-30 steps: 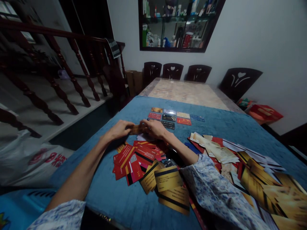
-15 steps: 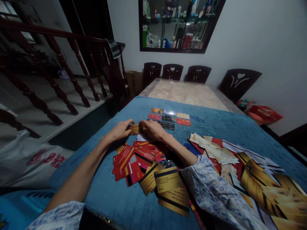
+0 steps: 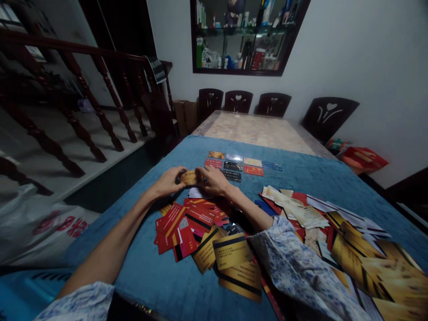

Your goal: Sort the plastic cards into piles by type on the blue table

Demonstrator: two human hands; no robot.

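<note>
A gold card (image 3: 191,177) is gripped by its two short ends between my hands, over the blue cloth. My left hand (image 3: 169,181) pinches its left end between thumb and fingers. At its right end, my right hand (image 3: 214,180) is closed, its fingertips partly hidden behind the knuckles. Just beyond my hands lie cards in rows, among them a black card (image 3: 231,175), a red card (image 3: 253,170) and a blue card (image 3: 272,166). Nearer me spreads a pile of red cards (image 3: 174,225), with gold cards (image 3: 234,252) overlapping at its right.
Large heaps of gold cards (image 3: 364,263) and cream cards (image 3: 294,207) cover the right side. The blue cloth (image 3: 143,263) lies over part of a marble-topped table (image 3: 254,127). Dark chairs (image 3: 238,101) stand behind it. A white plastic bag (image 3: 40,227) is at the left.
The gold card has turned up a little, showing more of its face between my hands. My fingers stay at its ends. The whole view has shifted slightly.
</note>
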